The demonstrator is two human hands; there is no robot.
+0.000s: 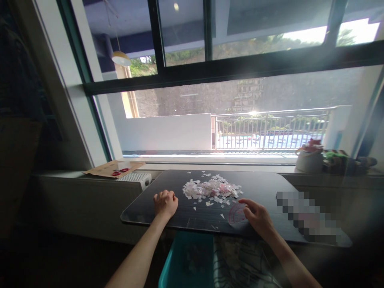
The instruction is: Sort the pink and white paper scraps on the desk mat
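Left hand [166,204]: I read it as narrow, fingers curled into a loose fist, resting at the left part of the table [261,183]; I cannot tell whether anything is inside it; right hand [255,212]: index finger extended, the others bent, at the right side of a transparent piece with pink lines [235,215]; I cannot tell whether it is gripped or only touched; pile of paper scraps [211,189]: beyond and between both hands, with a few loose bits nearer me; the transparent piece lies just this side of the pile, near the table's front edge; both forearms cross that edge, a teal bin [172,262] below it; dark tabletop shows between left hand and left edge, and right of the pile; the far right part is pixelated; red-handled scissors [116,173] lie on cardboard [100,170] left of the table
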